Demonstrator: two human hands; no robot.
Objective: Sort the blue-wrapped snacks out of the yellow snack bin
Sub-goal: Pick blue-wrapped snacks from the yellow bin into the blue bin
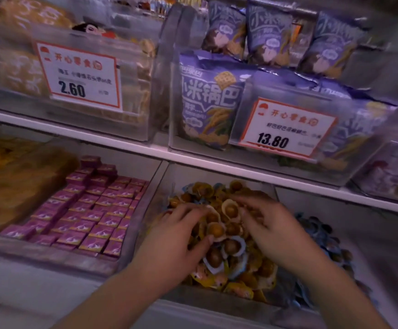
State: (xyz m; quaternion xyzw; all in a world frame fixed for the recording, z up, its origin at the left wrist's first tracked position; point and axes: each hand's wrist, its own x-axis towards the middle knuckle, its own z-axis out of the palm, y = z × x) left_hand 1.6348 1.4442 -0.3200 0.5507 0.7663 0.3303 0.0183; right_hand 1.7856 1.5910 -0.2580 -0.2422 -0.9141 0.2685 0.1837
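Observation:
A clear bin (217,299) on the lower shelf holds a heap of yellow-wrapped round snacks (231,210), with a few blue-wrapped snacks (232,246) mixed in near the front. Both hands are down in the heap. My left hand (179,236) lies on the left side of the pile, fingers curled into the snacks, thumb by a yellow one. My right hand (267,222) reaches over the top right of the pile with bent fingers among the wrappers. What either hand holds is hidden by the pile.
A bin of blue-wrapped snacks (323,236) sits right of the yellow bin. Pink boxes (93,210) fill the bin to the left. The upper shelf (122,141) carries purple snack bags (210,103) and two price tags (285,129).

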